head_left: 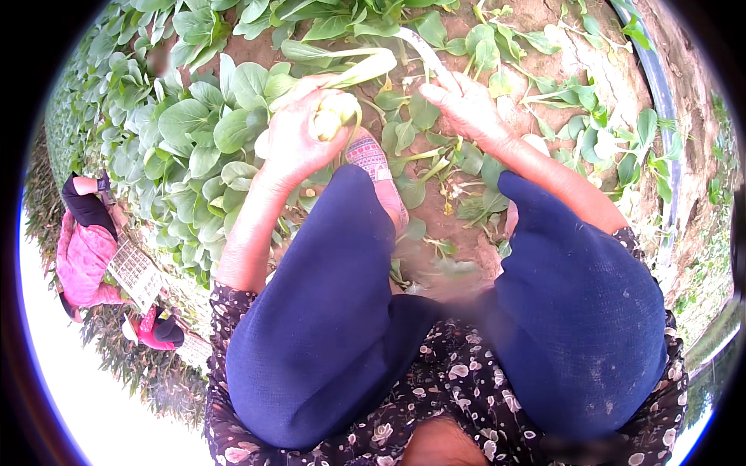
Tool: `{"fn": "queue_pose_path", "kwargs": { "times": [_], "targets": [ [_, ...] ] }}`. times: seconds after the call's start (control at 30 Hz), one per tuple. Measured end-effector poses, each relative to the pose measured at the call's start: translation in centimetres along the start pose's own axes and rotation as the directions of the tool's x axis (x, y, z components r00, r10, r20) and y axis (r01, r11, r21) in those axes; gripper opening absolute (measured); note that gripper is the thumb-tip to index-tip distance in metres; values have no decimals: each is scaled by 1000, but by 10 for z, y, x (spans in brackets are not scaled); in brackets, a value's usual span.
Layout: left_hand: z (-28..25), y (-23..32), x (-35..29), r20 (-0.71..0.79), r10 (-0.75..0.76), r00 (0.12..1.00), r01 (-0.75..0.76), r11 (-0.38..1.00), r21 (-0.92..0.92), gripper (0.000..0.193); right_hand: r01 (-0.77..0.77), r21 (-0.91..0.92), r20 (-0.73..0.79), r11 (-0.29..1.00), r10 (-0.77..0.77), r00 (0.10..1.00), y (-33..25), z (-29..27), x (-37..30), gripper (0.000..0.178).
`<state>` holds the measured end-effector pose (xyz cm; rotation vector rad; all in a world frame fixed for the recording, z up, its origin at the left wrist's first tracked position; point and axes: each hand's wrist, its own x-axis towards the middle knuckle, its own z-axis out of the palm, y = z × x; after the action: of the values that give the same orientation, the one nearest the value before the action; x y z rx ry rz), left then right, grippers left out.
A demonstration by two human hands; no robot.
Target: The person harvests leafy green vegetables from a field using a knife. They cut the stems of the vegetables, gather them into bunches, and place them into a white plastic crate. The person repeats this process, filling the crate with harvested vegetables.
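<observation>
My left hand (295, 147) is closed around a bunch of bok choy, its pale cut bases (334, 115) turned toward me and a long light-green stalk (371, 68) sticking out to the right. In my right hand (475, 115) is a knife, gripped with the thumb along it; its whitish curved blade (420, 48) points up and left, apart from the bunch. The handle is mostly hidden by my fingers. Between my hands, a patterned pink shoe (368, 158) rests on the soil, with loose leaves beside it.
Dense growing bok choy (190, 128) fills the left side. Cut leaves (571, 93) litter the soil at right, near a dark hose (660, 101). My blue-covered knees (311, 311) rise close below my hands. Two people in pink (89, 256) are far left, near a pale gridded crate (135, 272).
</observation>
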<state>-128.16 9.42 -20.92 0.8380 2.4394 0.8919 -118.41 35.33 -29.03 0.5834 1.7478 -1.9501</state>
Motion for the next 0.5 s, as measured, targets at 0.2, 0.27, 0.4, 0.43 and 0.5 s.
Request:
{"fn": "queue_pose_path", "kwargs": {
  "times": [0.2,0.27,0.4,0.43,0.5],
  "targets": [
    [33,31,-9,197,50,979,-18,986,-163,44,-91,579,95,810,44,994,-9,3,-4,31],
    [33,33,-12,152,54,987,-26,983,-180,43,-99,557,45,825,90,995,-5,-2,-9,30],
    [12,51,-12,-37,35,999,-45,945,-325,41,21,-36,-100,999,-25,995,-29,-23,-23,28],
    [9,50,-12,-87,32,996,-62,930,-362,41,93,-149,-101,985,-108,989,-35,-24,-27,29],
    [3,54,-8,-54,-21,998,-3,909,-416,39,137,-99,12,986,-136,991,-51,-16,-35,29]
  ]
}}
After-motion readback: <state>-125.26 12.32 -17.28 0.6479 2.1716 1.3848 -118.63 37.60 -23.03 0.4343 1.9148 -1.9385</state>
